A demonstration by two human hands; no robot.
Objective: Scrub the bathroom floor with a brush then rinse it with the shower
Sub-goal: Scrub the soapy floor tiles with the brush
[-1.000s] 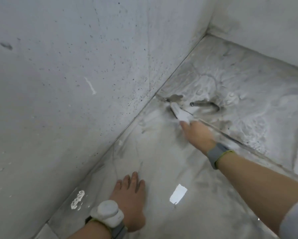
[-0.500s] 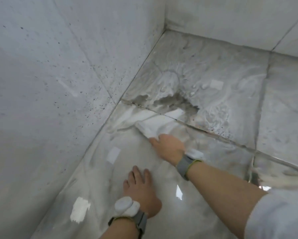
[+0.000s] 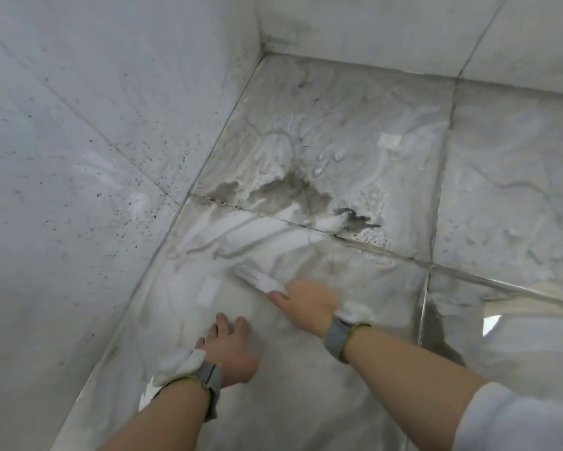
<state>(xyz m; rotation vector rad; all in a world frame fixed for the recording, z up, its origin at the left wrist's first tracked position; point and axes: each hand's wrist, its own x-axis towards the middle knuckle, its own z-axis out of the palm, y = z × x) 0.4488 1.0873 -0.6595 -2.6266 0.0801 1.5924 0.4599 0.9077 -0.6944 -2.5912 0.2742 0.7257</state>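
Head view, looking down into a tiled bathroom corner. Right hand at centre frame, grip wrapped around the handle of a white brush; brush head points up-left and lies against the wet floor, blurred so bristles can't be made out. Left hand at lower centre, palm down, fingers spread flat on the floor, grip wide and holding nothing, just below-left of the right hand, not touching it. Both wrists carry grey bands, each with a white device on it; a white sleeve shows at lower right of the frame. Floor is glossy grey-white marble-look tile, covered in soapy foam streaks just above the brush. A dark grimy patch sits at upper centre, on the far side of the grout line that runs from centre-left down to the right. More dried suds patterns on the tiles at upper right. Wall fills the left of the frame, white tile speckled with dark spots near the floor edge. Second wall across the top, meeting the first in the corner at upper centre. Bright light reflections on the floor at lower left and far right.
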